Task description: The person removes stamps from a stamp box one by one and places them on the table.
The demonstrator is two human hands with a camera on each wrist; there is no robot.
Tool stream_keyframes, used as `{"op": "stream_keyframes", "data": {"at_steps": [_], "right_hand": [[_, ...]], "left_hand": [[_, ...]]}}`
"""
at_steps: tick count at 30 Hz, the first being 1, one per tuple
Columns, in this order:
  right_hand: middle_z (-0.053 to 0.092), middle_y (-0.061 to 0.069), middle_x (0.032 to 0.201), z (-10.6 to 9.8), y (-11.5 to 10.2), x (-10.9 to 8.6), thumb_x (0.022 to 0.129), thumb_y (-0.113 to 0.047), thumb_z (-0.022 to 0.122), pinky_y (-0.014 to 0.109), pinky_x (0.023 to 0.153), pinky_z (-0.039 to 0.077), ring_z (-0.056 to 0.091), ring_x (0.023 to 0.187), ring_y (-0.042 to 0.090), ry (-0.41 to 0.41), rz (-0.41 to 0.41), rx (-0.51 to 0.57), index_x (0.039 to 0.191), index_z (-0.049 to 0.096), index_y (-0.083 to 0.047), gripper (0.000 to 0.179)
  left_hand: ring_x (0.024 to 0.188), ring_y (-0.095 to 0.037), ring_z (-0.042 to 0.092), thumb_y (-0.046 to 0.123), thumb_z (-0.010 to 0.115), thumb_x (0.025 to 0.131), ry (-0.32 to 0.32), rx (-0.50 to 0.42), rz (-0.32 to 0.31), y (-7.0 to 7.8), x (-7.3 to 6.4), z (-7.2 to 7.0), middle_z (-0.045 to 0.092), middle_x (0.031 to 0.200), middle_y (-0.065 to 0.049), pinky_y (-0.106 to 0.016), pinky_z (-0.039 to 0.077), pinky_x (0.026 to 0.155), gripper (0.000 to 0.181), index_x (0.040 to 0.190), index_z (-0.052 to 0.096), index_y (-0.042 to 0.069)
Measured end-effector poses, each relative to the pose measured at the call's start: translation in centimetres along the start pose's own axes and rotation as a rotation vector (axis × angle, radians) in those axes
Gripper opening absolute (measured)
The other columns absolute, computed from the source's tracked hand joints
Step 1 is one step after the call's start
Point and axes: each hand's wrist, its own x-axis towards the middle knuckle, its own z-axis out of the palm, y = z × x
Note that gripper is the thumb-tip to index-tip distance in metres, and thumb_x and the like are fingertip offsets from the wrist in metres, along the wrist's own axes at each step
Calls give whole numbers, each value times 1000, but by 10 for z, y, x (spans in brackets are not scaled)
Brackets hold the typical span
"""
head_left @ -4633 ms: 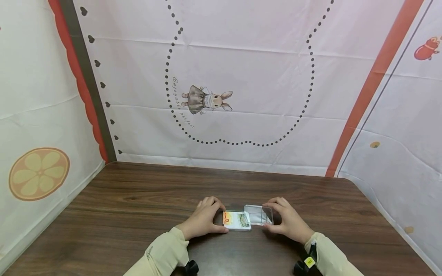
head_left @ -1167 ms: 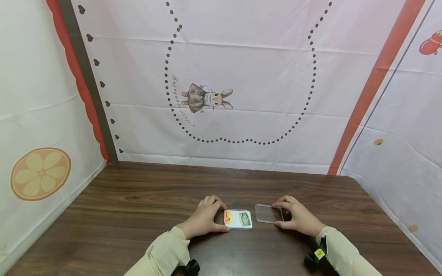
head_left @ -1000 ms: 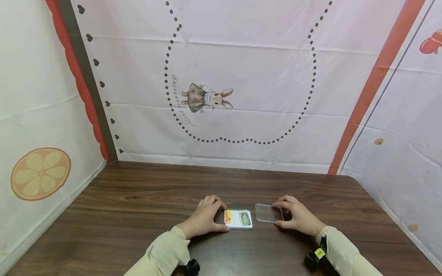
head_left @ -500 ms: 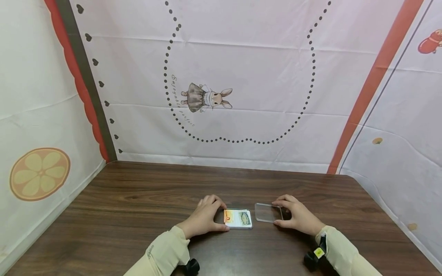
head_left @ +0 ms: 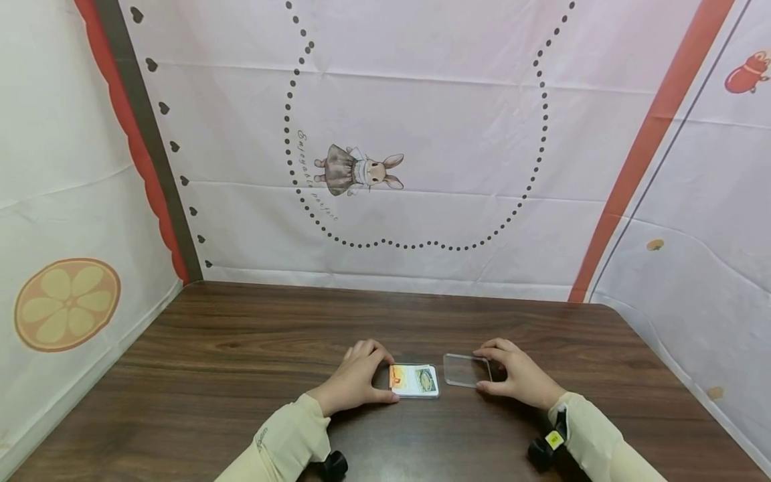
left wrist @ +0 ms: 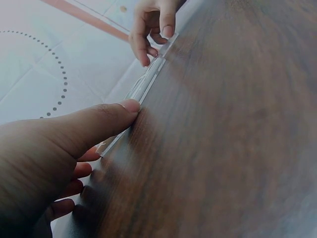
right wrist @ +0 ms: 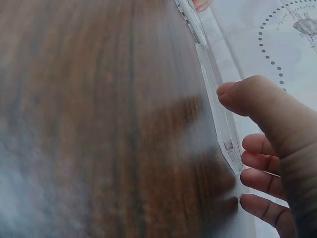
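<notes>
A small stack of printed cards (head_left: 414, 380) lies in a clear plastic case (head_left: 438, 395) on the table. My left hand (head_left: 357, 381) holds the case at its left end, thumb on the near edge and fingertips at the far edge. Just to the right, a clear plastic lid (head_left: 459, 371) lies flat, apart from the case by a narrow gap. My right hand (head_left: 517, 376) spans the lid's right end, with the thumb at the near side and a fingertip at the far corner. In the right wrist view, the thumb lies along the lid (right wrist: 210, 84).
The wooden table (head_left: 241, 335) runs back to a white printed cloth (head_left: 421, 120) with a rabbit drawing. More printed cloth hangs at the left and right sides. A black wrist camera (head_left: 334, 465) sits under the left sleeve, another device (head_left: 545, 450) at the right wrist.
Several seconds ago the lid touched the right end of the card case; my right hand has since drawn it rightward, apart. Over the last second both hands stay almost still.
</notes>
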Motion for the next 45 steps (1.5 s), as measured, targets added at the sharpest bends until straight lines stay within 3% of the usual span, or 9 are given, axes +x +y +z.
{"op": "stream_keyframes", "data": {"at_steps": [45], "right_hand": [[62, -1, 112, 0, -23, 7, 83, -28, 75, 41, 86, 50, 57, 104, 17, 113, -7, 23, 116, 65, -8, 40]], "left_hand": [[117, -26, 44, 43, 80, 75, 7, -4, 4, 1, 0, 0, 52, 122, -6, -49, 33, 99, 52, 114, 60, 16]]}}
